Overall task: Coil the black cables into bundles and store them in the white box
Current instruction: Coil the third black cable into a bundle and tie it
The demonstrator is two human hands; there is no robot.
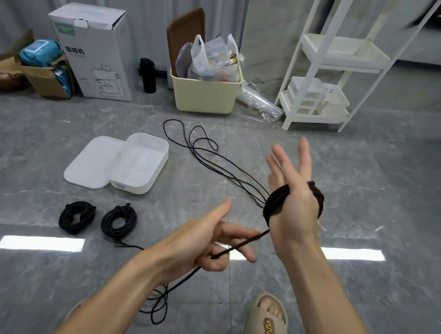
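My right hand [293, 193] is raised with straight fingers, and several turns of a black cable [276, 199] are wound around its palm. From those turns the cable runs down to my left hand [211, 245], which grips it in curled fingers. Its slack [160, 307] drops past my left wrist to loops on the floor. More loose cable [202, 147] lies on the floor beyond my hands. Two coiled black bundles [77, 216] [119, 222] lie on the floor at the left. The white box [138, 166] stands open behind them, its lid [91, 162] beside it.
Along the back wall stand a white carton [94, 49], a black bottle [148, 74], a cream bin [205, 92] full of bags and a white shelf rack [334, 78]. An open cardboard box [39, 67] sits far left. My slippered foot [266, 332] is at the bottom.
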